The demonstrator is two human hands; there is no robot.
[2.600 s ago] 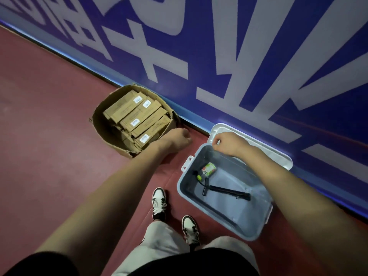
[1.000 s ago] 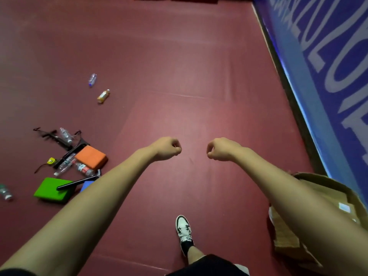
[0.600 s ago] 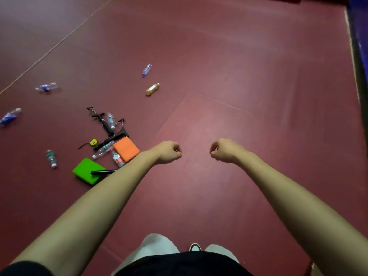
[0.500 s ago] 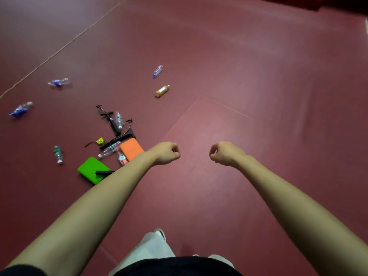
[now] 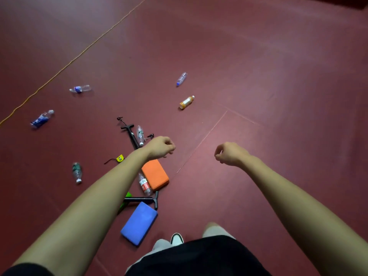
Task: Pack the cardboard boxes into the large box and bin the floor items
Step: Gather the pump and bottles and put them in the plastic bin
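My left hand (image 5: 160, 147) and right hand (image 5: 229, 154) are curled up empty, and I might trip on the blue block (image 5: 139, 223) near my shoe (image 5: 176, 239).

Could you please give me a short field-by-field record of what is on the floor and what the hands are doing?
Floor: dark red
Left hand: fingers curled, holding nothing
Right hand: fingers curled, holding nothing
Blocks: orange block, blue block, lying flat
Bottles: several on their sides, among them an orange bottle
Tools: black pump, yellow tape measure
Bin, large box: not in view
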